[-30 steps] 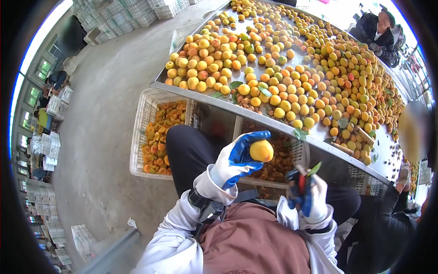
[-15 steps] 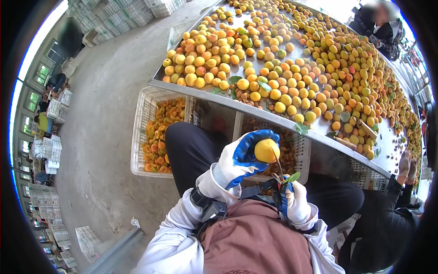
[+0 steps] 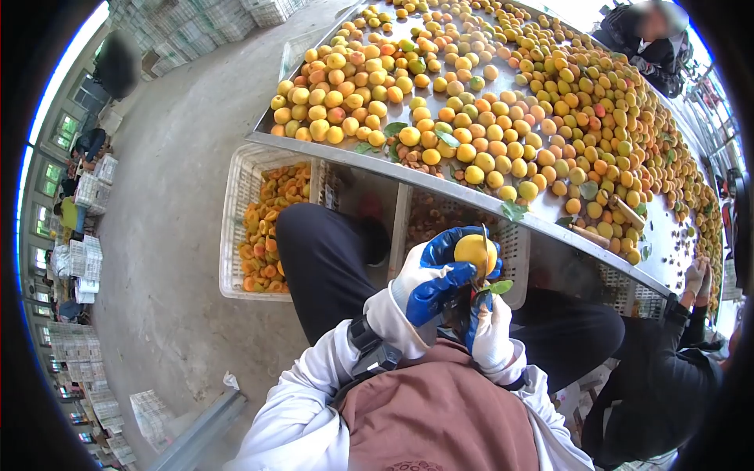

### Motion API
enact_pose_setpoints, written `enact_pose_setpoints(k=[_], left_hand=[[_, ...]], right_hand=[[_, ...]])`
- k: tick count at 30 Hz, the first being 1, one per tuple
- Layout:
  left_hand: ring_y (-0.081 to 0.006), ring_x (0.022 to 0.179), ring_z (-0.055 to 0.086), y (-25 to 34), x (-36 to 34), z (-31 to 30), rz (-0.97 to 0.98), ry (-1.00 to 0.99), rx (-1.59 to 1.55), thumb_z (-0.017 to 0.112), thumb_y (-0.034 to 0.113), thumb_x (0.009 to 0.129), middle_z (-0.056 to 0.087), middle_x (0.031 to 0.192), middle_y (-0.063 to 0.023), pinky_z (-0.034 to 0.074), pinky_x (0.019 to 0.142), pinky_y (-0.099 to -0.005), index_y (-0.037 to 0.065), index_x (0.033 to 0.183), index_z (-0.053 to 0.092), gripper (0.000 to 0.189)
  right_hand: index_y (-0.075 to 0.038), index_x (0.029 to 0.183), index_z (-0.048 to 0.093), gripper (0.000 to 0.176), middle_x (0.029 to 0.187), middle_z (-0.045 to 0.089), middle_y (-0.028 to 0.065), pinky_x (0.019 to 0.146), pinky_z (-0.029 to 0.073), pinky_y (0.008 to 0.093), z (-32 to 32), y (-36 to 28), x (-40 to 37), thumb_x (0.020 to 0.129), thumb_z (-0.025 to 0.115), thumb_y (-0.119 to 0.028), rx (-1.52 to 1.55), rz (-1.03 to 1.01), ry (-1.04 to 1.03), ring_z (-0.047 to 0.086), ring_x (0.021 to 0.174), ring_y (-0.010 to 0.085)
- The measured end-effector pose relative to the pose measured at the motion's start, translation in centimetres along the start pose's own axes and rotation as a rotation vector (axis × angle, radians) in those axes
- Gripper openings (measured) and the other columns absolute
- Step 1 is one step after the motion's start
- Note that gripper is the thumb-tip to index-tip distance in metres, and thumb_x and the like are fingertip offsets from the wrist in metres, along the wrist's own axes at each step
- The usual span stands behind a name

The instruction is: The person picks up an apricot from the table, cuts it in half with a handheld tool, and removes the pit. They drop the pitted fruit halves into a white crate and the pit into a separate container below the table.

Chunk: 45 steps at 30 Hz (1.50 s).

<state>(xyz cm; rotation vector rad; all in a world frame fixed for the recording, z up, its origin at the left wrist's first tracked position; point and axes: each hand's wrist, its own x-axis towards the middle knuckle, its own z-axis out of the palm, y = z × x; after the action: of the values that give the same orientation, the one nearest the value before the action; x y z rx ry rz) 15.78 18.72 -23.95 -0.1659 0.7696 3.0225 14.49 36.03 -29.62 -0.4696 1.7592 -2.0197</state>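
My left hand point(image 3: 433, 281), in a white glove with a blue coated palm, is closed round a yellow apricot point(image 3: 469, 250). My right hand point(image 3: 490, 334), gloved the same way, grips a small knife point(image 3: 485, 245) whose thin dark blade lies upright across the right side of the fruit. Most of the knife's handle is hidden in the fingers. A green leaf point(image 3: 498, 288) sticks out beside the right fingertips. Both hands are close together above my lap, in front of the metal table point(image 3: 357, 161).
Many apricots point(image 3: 503, 129) cover the table, with loose leaves and wooden sticks point(image 3: 593, 238) near its edge. Below stand a white crate point(image 3: 230, 235) of split apricots point(image 3: 263, 228) and another crate point(image 3: 514, 271). A co-worker point(image 3: 652, 392) sits at right, another person point(image 3: 648, 43) across the table.
My left hand has moved slightly right with the apricot, and the hands are closer together. The blade, formerly at the fruit's lower right, now reaches up across it.
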Motion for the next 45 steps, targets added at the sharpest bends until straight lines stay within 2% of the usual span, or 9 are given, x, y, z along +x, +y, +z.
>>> enact_pose_setpoints(k=[5, 7, 10, 14, 22, 26, 39, 42, 45], left_hand=[[-0.0261, 0.117, 0.064, -0.5, 0.5, -0.7, -0.009, -0.029, -0.046, 0.075, 0.010, 0.090, 0.061, 0.133, -0.0146, 0.051, 0.103, -0.0401, 0.003, 0.144, 0.047, 0.061], [-0.0236, 0.117, 0.064, 0.6, 0.8, -0.8, 0.078, -0.094, 0.322, 0.074, 0.005, 0.090, 0.062, 0.131, -0.0148, 0.051, 0.103, -0.0365, 0.003, 0.145, 0.046, 0.063], [-0.0220, 0.118, 0.063, 1.1, 0.6, -0.9, 0.085, -0.068, 0.558, 0.074, 0.001, 0.089, 0.064, 0.129, -0.0149, 0.051, 0.101, -0.0338, 0.002, 0.147, 0.044, 0.065], [-0.0250, 0.107, 0.068, -1.8, 0.2, -0.9, 0.010, 0.054, 0.094, 0.072, 0.016, 0.095, 0.067, 0.118, -0.0148, 0.056, 0.094, -0.0378, 0.000, 0.140, 0.050, 0.053], [-0.0224, 0.100, 0.071, -1.5, 1.1, -2.3, 0.043, 0.123, 0.367, 0.074, 0.019, 0.094, 0.069, 0.114, -0.0098, 0.057, 0.091, -0.0346, 0.000, 0.129, 0.058, 0.043], [-0.0210, 0.096, 0.071, -1.8, 0.9, -1.9, 0.022, 0.119, 0.207, 0.075, 0.018, 0.093, 0.070, 0.111, -0.0097, 0.057, 0.091, -0.0339, 0.000, 0.128, 0.058, 0.043], [-0.0145, 0.097, 0.065, -2.2, 2.0, -2.8, 0.080, 0.203, 0.529, 0.072, 0.018, 0.096, 0.066, 0.106, -0.0064, 0.054, 0.087, -0.0289, 0.000, 0.129, 0.059, 0.040], [-0.0126, 0.098, 0.064, -2.1, 2.3, -3.5, 0.089, 0.208, 0.590, 0.072, 0.016, 0.096, 0.066, 0.107, -0.0059, 0.053, 0.089, -0.0267, 0.000, 0.131, 0.057, 0.042], [-0.0123, 0.099, 0.064, -2.2, 2.5, -4.0, 0.206, 0.170, 0.640, 0.073, 0.015, 0.095, 0.065, 0.109, -0.0064, 0.052, 0.089, -0.0265, 0.000, 0.130, 0.056, 0.042]], right_hand=[[-0.001, 0.103, 0.063, 0.031, 0.092, 0.064, 0.0022, 0.070, 0.049, 0.0267, 0.0, 0.2, 0.4, 0.109, 0.046, -0.027, 0.417, 0.238, 0.100, 0.060, 0.080, 0.0106], [-0.004, 0.104, 0.057, 0.017, 0.084, 0.055, -0.0025, 0.060, 0.039, 0.0210, 0.0, -3.4, 0.6, 0.109, 0.043, -0.014, 0.096, 0.223, -0.060, 0.048, 0.070, 0.0043], [-0.005, 0.102, 0.057, 0.020, 0.080, 0.055, -0.0013, 0.058, 0.039, 0.0224, 0.5, -5.3, 0.8, 0.109, 0.046, -0.020, 0.378, 0.404, -0.047, 0.047, 0.066, 0.0047], [-0.001, 0.108, 0.062, 0.031, 0.093, 0.065, 0.0026, 0.071, 0.051, 0.0272, 0.8, -1.4, 0.3, 0.110, 0.045, -0.027, -0.299, -0.059, 0.002, 0.059, 0.081, 0.0107], [-0.002, 0.121, 0.058, 0.030, 0.109, 0.064, 0.0043, 0.084, 0.052, 0.0284, -0.9, 0.6, 0.4, 0.110, 0.045, -0.027, 0.234, 0.317, -0.159, 0.061, 0.096, 0.0129], [-0.003, 0.122, 0.057, 0.031, 0.110, 0.064, 0.0041, 0.083, 0.052, 0.0276, -0.6, 5.3, 0.5, 0.109, 0.046, -0.029, 0.175, 0.240, -0.053, 0.061, 0.096, 0.0128], [-0.005, 0.106, 0.062, 0.034, 0.086, 0.063, 0.0016, 0.060, 0.047, 0.0249, -0.4, 0.0, 2.0, 0.107, 0.052, -0.038, 0.271, 0.333, -0.077, 0.058, 0.070, 0.0108], [-0.002, 0.111, 0.062, 0.028, 0.090, 0.065, 0.0029, 0.067, 0.050, 0.0272, -1.7, -1.1, 2.7, 0.104, 0.059, -0.029, 0.273, 0.370, -0.211, 0.059, 0.076, 0.0115], [0.002, 0.127, 0.057, 0.040, 0.105, 0.068, 0.0094, 0.090, 0.050, 0.0306, -2.5, -4.6, 3.7, 0.089, 0.069, -0.003, -0.380, 0.256, -0.338, 0.061, 0.097, 0.0138]])
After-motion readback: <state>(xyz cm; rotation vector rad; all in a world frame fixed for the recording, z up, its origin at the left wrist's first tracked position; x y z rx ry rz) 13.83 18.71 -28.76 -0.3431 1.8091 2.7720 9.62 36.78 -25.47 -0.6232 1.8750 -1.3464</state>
